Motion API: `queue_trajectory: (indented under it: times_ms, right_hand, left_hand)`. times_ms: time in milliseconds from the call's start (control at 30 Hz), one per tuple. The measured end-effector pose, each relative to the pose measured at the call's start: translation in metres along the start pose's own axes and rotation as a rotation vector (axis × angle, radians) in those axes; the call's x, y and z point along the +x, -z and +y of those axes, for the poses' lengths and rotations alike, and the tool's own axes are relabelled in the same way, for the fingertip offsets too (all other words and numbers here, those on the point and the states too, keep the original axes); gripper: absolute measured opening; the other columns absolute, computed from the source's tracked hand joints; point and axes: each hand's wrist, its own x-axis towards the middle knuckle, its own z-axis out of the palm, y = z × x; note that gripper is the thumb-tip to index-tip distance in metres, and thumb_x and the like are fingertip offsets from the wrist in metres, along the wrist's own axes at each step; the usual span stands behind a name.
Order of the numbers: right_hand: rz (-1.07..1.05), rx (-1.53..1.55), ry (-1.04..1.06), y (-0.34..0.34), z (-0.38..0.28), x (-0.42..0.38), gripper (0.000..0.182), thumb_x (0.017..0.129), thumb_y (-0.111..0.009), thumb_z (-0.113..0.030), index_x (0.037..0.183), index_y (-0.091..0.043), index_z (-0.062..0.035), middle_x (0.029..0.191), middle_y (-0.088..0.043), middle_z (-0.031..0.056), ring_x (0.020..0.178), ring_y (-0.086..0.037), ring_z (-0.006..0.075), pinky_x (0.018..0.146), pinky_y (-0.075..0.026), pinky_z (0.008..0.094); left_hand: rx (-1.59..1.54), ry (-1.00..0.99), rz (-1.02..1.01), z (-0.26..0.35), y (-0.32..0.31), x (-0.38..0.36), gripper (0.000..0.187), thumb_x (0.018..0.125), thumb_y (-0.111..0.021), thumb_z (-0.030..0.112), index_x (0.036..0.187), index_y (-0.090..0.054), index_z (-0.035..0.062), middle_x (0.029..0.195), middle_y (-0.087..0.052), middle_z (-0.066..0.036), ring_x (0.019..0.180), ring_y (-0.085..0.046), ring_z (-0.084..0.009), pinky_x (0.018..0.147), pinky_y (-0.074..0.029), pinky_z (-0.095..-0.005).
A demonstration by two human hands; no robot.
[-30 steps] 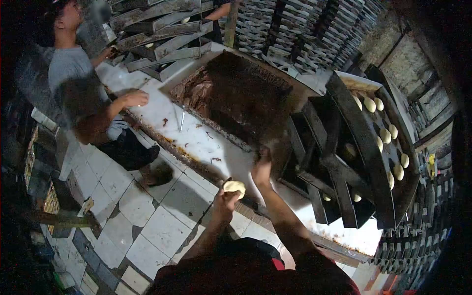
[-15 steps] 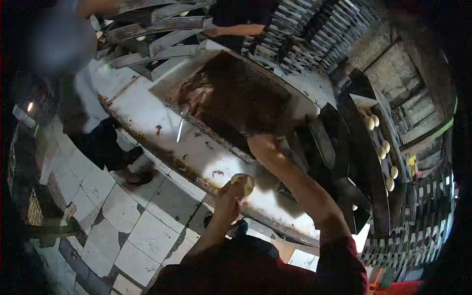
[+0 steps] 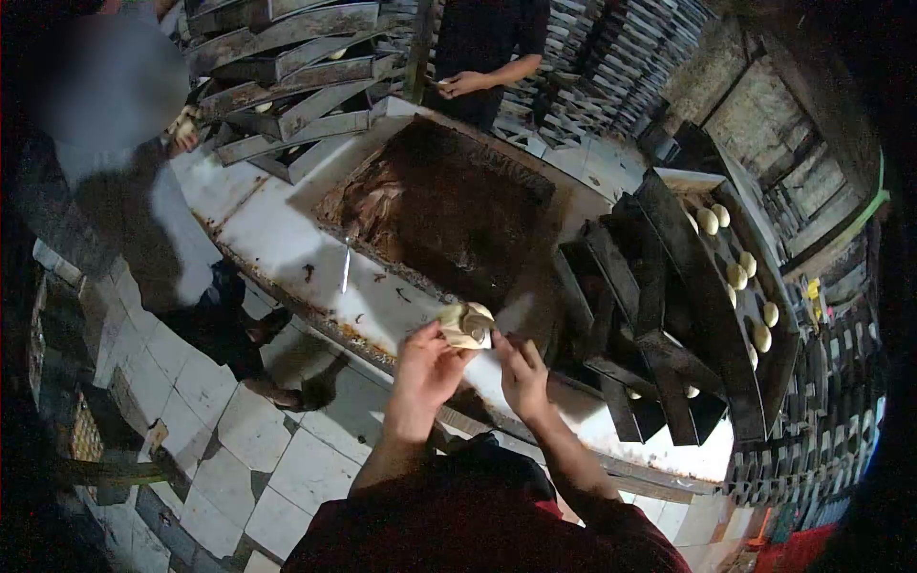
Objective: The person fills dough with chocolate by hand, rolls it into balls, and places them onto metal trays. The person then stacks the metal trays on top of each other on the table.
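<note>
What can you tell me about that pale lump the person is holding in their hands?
The dough piece is a small, pale cream lump that looks soft, its top pinched into folds around a darker middle. The left hand grips it from below and behind, while the right hand touches its right side with its fingertips. It is held above the white worktable's near edge.

Pale cream dough piece [image 3: 465,324]; dark brown filling tray [image 3: 449,205]; white table [image 3: 277,229].

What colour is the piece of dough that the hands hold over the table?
The dough piece is pale cream-yellow; the head view, the only one, shows it between the left hand and right hand.
</note>
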Motion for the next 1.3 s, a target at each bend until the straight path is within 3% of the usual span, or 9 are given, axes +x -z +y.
queue_trajectory:
  times_ms: [200,433,500,567,633,700,900,1000,1300]
  right_hand:
    - [0.067,0.034,-0.105,-0.029,0.087,-0.034,0.037,0.078,-0.052,0.008,0.112,-0.058,-0.0035,0.105,-0.058,0.0202,0.096,-0.056,0.0350,0.084,-0.044,0.0303]
    - [0.067,-0.166,-0.118,-0.029,0.068,-0.027,0.026,0.086,-0.051,-0.006,0.111,-0.056,-0.0025,0.116,-0.050,0.0219,0.103,-0.052,0.0305,0.084,-0.043,0.0343]
    - [0.190,-0.079,-0.018,0.003,0.035,-0.017,0.021,0.089,-0.050,-0.013,0.103,-0.058,-0.0011,0.099,-0.056,0.0200,0.090,-0.055,0.0273,0.079,-0.044,0.0331]
    - [-0.142,0.248,-0.520,0.048,0.002,-0.022,0.021,0.090,-0.049,-0.017,0.096,-0.061,-0.0009,0.083,-0.058,0.0182,0.085,-0.056,0.0240,0.079,-0.044,0.0317]
    - [-0.125,0.217,-0.319,0.071,0.009,-0.039,0.027,0.091,-0.050,-0.023,0.091,-0.064,0.0002,0.076,-0.062,0.0129,0.078,-0.056,0.0190,0.074,-0.044,0.0298]
    - [-0.394,0.807,-0.736,0.105,0.000,-0.053,0.030,0.091,-0.051,-0.023,0.082,-0.057,0.0047,0.066,-0.054,0.0039,0.063,-0.047,0.0114,0.057,-0.039,0.0282]
    - [-0.449,0.595,-0.081,0.184,0.020,-0.121,0.019,0.081,-0.063,-0.016,0.087,-0.062,0.0020,0.087,-0.060,0.0122,0.079,-0.057,0.0196,0.072,-0.046,0.0290]
    - [-0.281,0.260,0.342,0.204,0.004,-0.156,0.022,0.069,-0.072,-0.017,0.083,-0.064,-0.0015,0.093,-0.059,0.0103,0.086,-0.056,0.0241,0.073,-0.048,0.0344]
    - [-0.401,0.278,-0.037,0.248,-0.034,-0.201,0.016,0.082,-0.060,-0.012,0.085,-0.058,0.0033,0.073,-0.060,0.0166,0.066,-0.060,0.0284,0.061,-0.050,0.0353]
  left_hand:
    - [-0.088,-0.067,-0.299,0.024,0.019,-0.022,0.040,0.082,-0.046,0.010,0.117,-0.042,-0.0073,0.118,-0.049,-0.019,0.112,-0.047,-0.0295,0.103,-0.032,-0.0463]
    - [0.257,-0.095,-0.122,-0.028,0.018,-0.051,0.055,0.081,-0.052,0.005,0.132,-0.033,0.0145,0.112,-0.053,-0.013,0.098,-0.056,-0.0248,0.084,-0.048,-0.0389]
    - [0.134,0.054,-0.271,-0.053,0.031,-0.054,0.059,0.081,-0.053,0.007,0.134,-0.029,0.0164,0.108,-0.055,-0.012,0.097,-0.056,-0.0258,0.082,-0.048,-0.0389]
    - [0.156,0.055,-0.193,-0.086,0.025,-0.070,0.055,0.080,-0.050,0.006,0.131,-0.032,0.0148,0.103,-0.056,-0.014,0.090,-0.058,-0.0289,0.078,-0.050,-0.0416]
    - [0.210,0.078,-0.231,-0.118,0.025,-0.081,0.053,0.080,-0.048,0.005,0.129,-0.032,0.0139,0.103,-0.055,-0.015,0.089,-0.059,-0.0297,0.076,-0.051,-0.0406]
    - [0.296,0.092,-0.255,-0.150,0.029,-0.086,0.052,0.081,-0.047,0.004,0.129,-0.032,0.0146,0.103,-0.055,-0.016,0.090,-0.059,-0.0295,0.076,-0.051,-0.0401]
    - [0.377,0.181,0.100,-0.232,0.013,-0.125,0.028,0.086,-0.038,0.004,0.111,-0.043,-0.0067,0.104,-0.055,-0.017,0.089,-0.059,-0.0262,0.084,-0.049,-0.0371]
    - [0.113,0.125,-0.118,-0.254,0.035,-0.141,0.023,0.088,-0.036,0.005,0.105,-0.047,-0.0062,0.099,-0.056,-0.014,0.085,-0.058,-0.0212,0.081,-0.049,-0.0342]
    - [0.915,-0.333,0.033,-0.311,0.019,-0.208,0.028,0.087,-0.049,0.001,0.114,-0.048,0.0034,0.107,-0.055,-0.006,0.098,-0.051,-0.0134,0.084,-0.043,-0.0265]
